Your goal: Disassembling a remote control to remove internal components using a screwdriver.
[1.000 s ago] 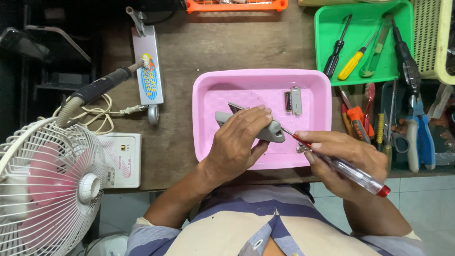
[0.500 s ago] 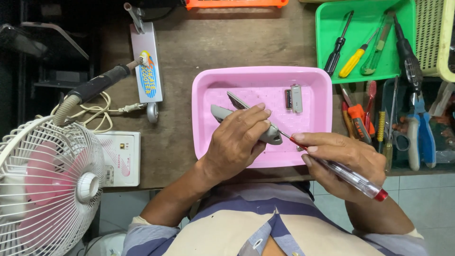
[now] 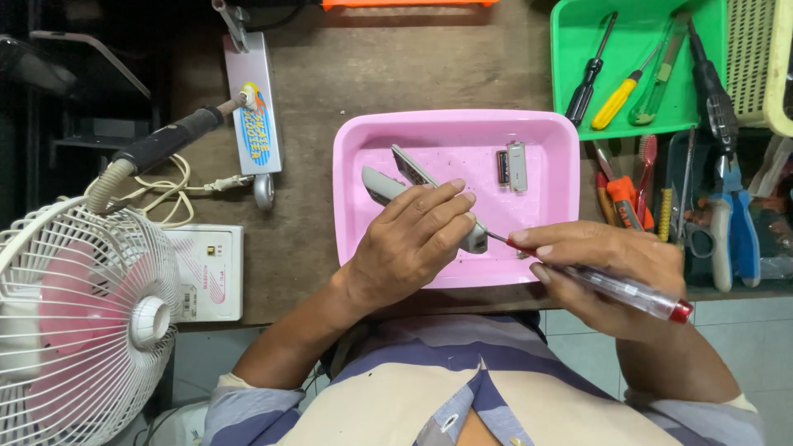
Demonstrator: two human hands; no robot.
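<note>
Left hand [image 3: 413, 239] grip is closed over a grey handheld device [image 3: 382, 187] lying slantwise in the pink tray [image 3: 355, 140] — fingers wrap its near half, so only the far end and a bit by the fingertips show. A second thin grey piece [image 3: 410, 168], maybe a loose cover, sticks up beside it; whether the two touch is hard to tell.

Right hand [image 3: 607, 268] grip is clamped on a screwdriver [image 3: 615, 287] with a clear handle and red end cap. Its thin shaft points left, tip right at the near end of the grey device, just by the left fingertips. The exact contact spot is hidden by the fingers.

Also in the tray: a small silver-and-dark part [image 3: 510, 165] lying apart, near the far right corner — too small to identify.

The tray sits on a brown wooden tabletop [image 3: 429, 66]. To the right, a green tray [image 3: 570, 74] holds a black-handled screwdriver [image 3: 588, 78], a yellow-handled screwdriver [image 3: 618, 97] and a green-handled tool, partly cut by the top edge. Blue-handled pliers [image 3: 738, 223] and more small tools crowd the right edge, overlapping, hard to separate. A yellow basket [image 3: 756, 62] is cut off at the top right corner.

To the left: a soldering iron [image 3: 161, 144] resting on a stand, a white box [image 3: 211, 268], and a white fan [image 3: 78, 318] cut off by the frame's left edge. The person's striped shirt fills the bottom.
</note>
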